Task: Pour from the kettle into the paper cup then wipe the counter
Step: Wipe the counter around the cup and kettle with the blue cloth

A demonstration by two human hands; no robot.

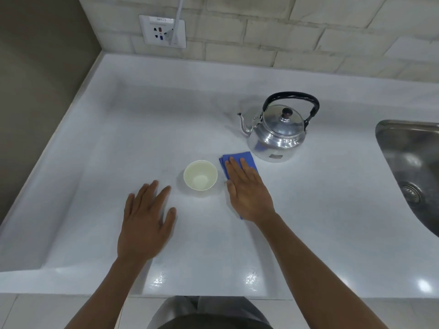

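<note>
A shiny metal kettle with a black handle stands upright on the white counter, its spout pointing left. A white paper cup stands upright in front of it, to the left. A folded blue cloth lies between cup and kettle. My right hand rests flat on the cloth, fingers extended, covering its near part. My left hand lies flat on the counter, fingers apart, just left of the cup and not touching it.
A steel sink with a drain sits at the right edge. A tiled wall runs behind the counter, with a wall socket and a plugged-in white cable at the back left. The counter has a raised rim on the left.
</note>
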